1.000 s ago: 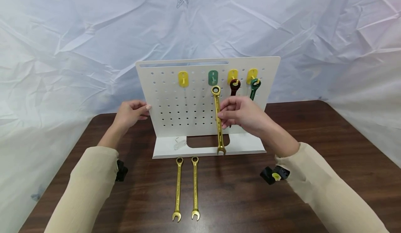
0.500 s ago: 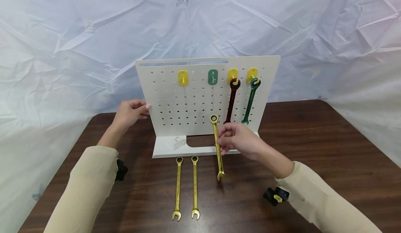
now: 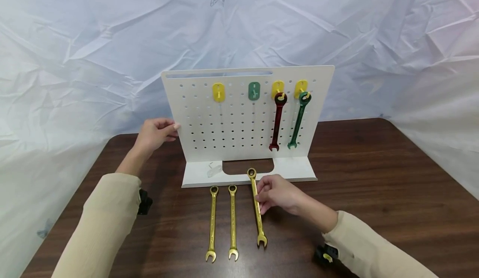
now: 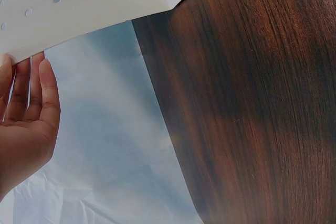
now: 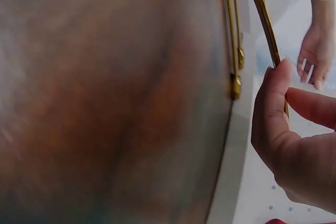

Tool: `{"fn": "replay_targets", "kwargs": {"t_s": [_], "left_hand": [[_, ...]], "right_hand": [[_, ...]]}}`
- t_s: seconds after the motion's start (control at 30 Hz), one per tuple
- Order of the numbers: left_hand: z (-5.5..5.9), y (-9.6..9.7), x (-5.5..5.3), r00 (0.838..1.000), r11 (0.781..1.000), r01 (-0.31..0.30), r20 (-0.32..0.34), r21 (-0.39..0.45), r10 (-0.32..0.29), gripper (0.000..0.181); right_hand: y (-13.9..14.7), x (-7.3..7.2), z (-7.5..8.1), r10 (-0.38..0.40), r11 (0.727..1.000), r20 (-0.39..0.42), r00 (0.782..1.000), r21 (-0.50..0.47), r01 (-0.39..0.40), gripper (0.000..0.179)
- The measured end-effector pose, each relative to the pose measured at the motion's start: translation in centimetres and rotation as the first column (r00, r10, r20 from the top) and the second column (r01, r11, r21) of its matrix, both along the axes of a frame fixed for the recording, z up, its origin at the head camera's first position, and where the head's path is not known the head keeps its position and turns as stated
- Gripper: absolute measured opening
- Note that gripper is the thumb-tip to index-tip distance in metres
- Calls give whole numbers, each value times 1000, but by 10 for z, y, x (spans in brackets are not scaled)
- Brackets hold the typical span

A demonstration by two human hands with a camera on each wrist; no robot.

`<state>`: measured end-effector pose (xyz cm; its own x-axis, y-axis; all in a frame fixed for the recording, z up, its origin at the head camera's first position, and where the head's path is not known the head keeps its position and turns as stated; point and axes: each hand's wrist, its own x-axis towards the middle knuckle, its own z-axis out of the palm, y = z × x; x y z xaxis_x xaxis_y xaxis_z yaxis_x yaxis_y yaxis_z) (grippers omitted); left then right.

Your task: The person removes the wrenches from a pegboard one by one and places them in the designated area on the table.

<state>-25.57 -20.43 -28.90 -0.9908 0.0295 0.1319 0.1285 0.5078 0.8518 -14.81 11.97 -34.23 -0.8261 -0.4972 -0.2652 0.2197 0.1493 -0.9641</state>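
- By the right hand [image 3: 278,195], a gold wrench [image 3: 259,220] was pinched, beside two similar wrenches [image 3: 233,224] laid on the table [image 3: 366,157].
- By the left hand [image 3: 155,134], the white pegboard [image 3: 239,111] was gripped at its side edge, between thumb and fingers.

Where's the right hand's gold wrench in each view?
Head: gold wrench in the right hand, below and right of centre.
Left wrist: not in it.
Right wrist: gold wrench, upper right.
Shared landmark: white pegboard, central in head, upper left in left wrist, lower right in right wrist.
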Motion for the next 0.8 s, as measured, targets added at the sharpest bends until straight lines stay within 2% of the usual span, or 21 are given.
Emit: {"fn": "replay_targets", "kwargs": {"t_s": [0.03,0.23,0.27,0.43,0.8], "left_hand": [[-6,-6,-8,1000,999,28,-14,45,-27,36],[-6,-6,-8,999,999,31,-19,38,-30,35],[1,0,0,1000,1000,3,-7,-9,-3,38],[2,2,1,1000,999,-11,5,-36,11,34],[1,1,-1,1000,1000,-8,9,-24,8,34]], "right_hand": [[-1,1,-2,3,1000,3,1000,-2,-3,7],[-4,4,-12,12,1000,39,999,14,-12,9],[-4,4,-13,14,1000,46,999,22,-15,9],[-6,5,-18,18,998,59,998,64,-21,8],[-7,4,-21,24,995,66,998,100,-30,12]]}}
